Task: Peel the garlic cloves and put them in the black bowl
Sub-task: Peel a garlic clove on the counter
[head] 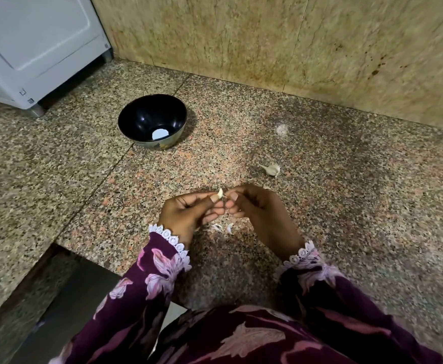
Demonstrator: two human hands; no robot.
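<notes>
Speckled granite counter (346, 206) against beige stone wall | left hand (189, 210) pinches garlic clove (220, 193); right hand (252, 203) picks at its skin | black bowl (152, 120) far-left; unpeeled clove (272, 169) beyond hands; peels (224, 228) beneath | legible writing: cannot tell

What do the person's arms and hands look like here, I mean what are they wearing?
Both arms are in long sleeves of dark plum fabric printed with large pale pink and lilac flowers. Each cuff is edged with white scalloped lace at the wrist. The left hand and right hand are bare: no gloves, and no rings, bangles or watch that I can make out. The fingernails look short and unpainted.
</notes>
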